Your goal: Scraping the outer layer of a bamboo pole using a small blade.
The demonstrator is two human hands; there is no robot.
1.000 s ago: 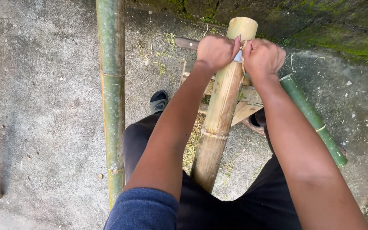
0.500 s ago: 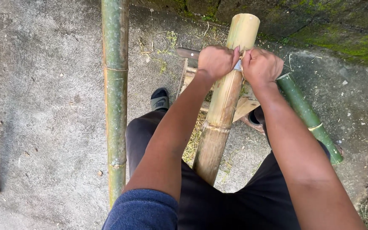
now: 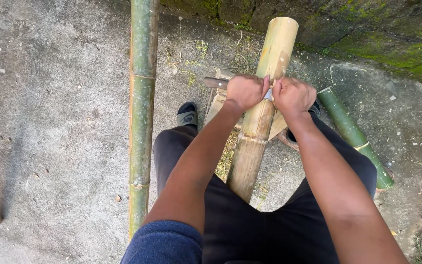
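- Scraping work on a thick, pale yellow bamboo pole (image 3: 257,124), which runs slanting between the seated person's knees, its cut top end pointing away towards the mossy stone wall (image 3: 387,44).
- Left hand (image 3: 244,91) is clenched around one end of a metal blade (image 3: 268,94) that lies across the pole; right hand (image 3: 294,96) is clenched on the other end, knuckles up, both fists touching the pole's sides.
- Only a small bright patch of the blade shows between the fists; what sort of tool it is cannot be told.
- The pole leans over a low wooden support (image 3: 221,100), mostly hidden behind the arms.
- A long green bamboo stalk (image 3: 141,117) lies on the concrete ground (image 3: 50,122) to the left, apart from the leg; a shorter green bamboo piece (image 3: 352,134) lies to the right, near the right knee.
- Judging by the grip, the step in hand is drawing the blade along the pole's skin; any further stroke would call for even pressure from both fists and a steady pole.
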